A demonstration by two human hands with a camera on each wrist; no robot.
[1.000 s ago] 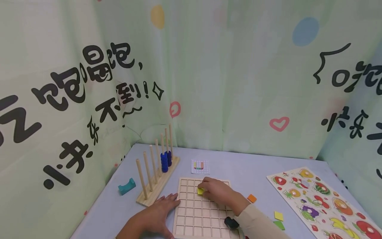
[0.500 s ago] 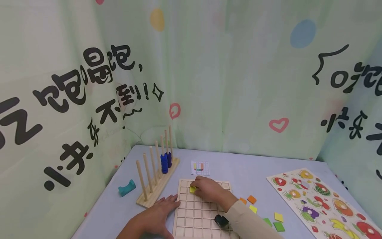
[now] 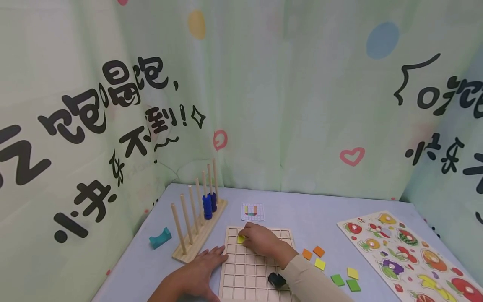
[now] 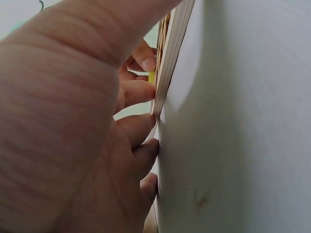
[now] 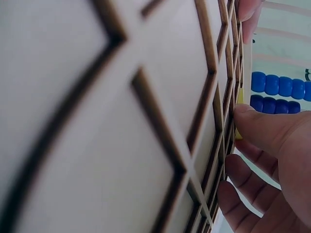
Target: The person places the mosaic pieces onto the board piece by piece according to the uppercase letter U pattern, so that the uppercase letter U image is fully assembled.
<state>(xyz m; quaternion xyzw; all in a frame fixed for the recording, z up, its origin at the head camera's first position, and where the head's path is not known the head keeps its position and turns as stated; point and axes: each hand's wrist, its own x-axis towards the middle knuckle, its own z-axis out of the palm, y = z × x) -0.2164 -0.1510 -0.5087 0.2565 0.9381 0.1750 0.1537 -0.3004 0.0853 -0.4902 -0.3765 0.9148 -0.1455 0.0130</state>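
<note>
A pale wooden grid board (image 3: 241, 280) lies on the table in front of me. My right hand (image 3: 262, 241) is over its upper part, pinching a yellow square tile (image 3: 240, 239) at a cell near the far left corner. In the right wrist view the thumb (image 5: 257, 121) lies against the yellow tile, low at the grid, and the other fingers bend down to the board. My left hand (image 3: 196, 270) lies spread at the board's left side; the left wrist view has its fingertips (image 4: 149, 145) along the wooden edge.
Right of the board lie orange (image 3: 307, 254), yellow (image 3: 320, 264) and green (image 3: 337, 280) tiles. A peg stand (image 3: 200, 239) with blue beads and a teal block (image 3: 160, 238) are left. A pattern card (image 3: 253, 212) lies behind; a fruit puzzle board (image 3: 407, 256) far right.
My right hand has moved left across the board with the yellow tile, by about one cell. More loose tiles show beside the sleeve. The left hand has stayed in place.
</note>
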